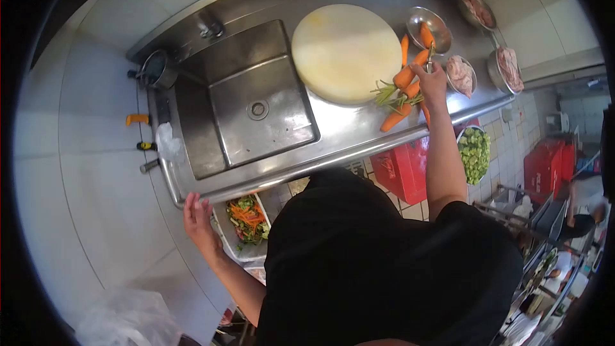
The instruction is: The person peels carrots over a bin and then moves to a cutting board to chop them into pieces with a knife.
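My right hand is closed over the carrots, pinching a small tool that looks metallic; its exact kind is hard to make out. Several carrots with green stems lie between the round white cutting board and the counter's front edge. One more carrot rests in a metal bowl. At the front left corner of the sink counter, my left hand hangs with fingers apart and holds nothing. Close beside it, below the counter, is a white container of mixed cut vegetables.
A steel sink basin lies left of the board. Metal bowls of raw meat stand at the right end. Below are a red crate and a tub of chopped green vegetables. Another person is at far right.
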### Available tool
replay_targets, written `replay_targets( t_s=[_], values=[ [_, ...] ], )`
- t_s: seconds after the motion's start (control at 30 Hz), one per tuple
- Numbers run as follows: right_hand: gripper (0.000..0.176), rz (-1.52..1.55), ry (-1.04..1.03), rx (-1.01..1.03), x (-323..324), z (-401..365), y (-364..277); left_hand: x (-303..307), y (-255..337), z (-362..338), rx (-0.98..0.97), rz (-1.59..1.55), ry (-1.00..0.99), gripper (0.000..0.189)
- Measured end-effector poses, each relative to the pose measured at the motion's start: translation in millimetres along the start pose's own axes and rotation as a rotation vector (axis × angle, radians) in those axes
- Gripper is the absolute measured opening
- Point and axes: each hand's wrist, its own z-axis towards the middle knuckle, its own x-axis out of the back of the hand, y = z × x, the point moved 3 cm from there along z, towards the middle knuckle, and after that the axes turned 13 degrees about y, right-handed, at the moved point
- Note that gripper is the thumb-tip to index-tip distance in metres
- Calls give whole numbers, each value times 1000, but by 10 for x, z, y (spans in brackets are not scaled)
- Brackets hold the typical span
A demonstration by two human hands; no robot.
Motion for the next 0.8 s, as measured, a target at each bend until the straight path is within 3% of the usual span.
replay_targets(
  t_s=[0.1, 0.17, 0.27, 0.33, 0.43, 0.5, 0.57, 0.6, 0.63, 0.7, 0.73, 0.8],
  values=[
    [39, 208, -213, 109, -354, -447, -751, -265, 361, -190, -149, -26, -214, 46],
    [37, 109, -355, 114, -636, -1042, -1394, -456, 647, -299, -235, -47, -333, 45],
    [37, 448, -745, 179, -1285, -1890, -1711, -662, 929, -390, -396, -115, -496, 47],
    [40, 474, -895, 147, -1548, -2564, -1962, -701, 998, -379, -585, -50, -533, 50],
    [42, 558, -1064, 121, -1768, -3414, -2182, -422, 923, -375, -574, 126, -440, 48],
    [38, 584, -1144, 161, -1895, -3811, -2176, -159, 666, -272, -391, 137, -452, 46],
    [30, 464, -1128, 284, -2026, -4096, -2080, 141, 416, -231, -398, 0, -393, 42],
    [33, 530, -1165, 167, -1940, -4233, -2130, 275, 303, -236, -222, -156, -369, 40],
    [33, 533, -1199, 173, -1947, -4350, -2083, 411, 202, -243, -48, -311, -343, 38],
    [33, 303, -1400, 211, -2022, -4584, -1894, 659, 9, -234, 20, -394, -284, 40],
    [34, 240, -1400, 385, -1971, -4745, -1889, 764, -61, -257, 85, -529, -274, 39],
    [34, 272, -1462, 469, -1890, -5050, -1871, 884, -113, -341, 214, -707, -152, 35]
  ],
)
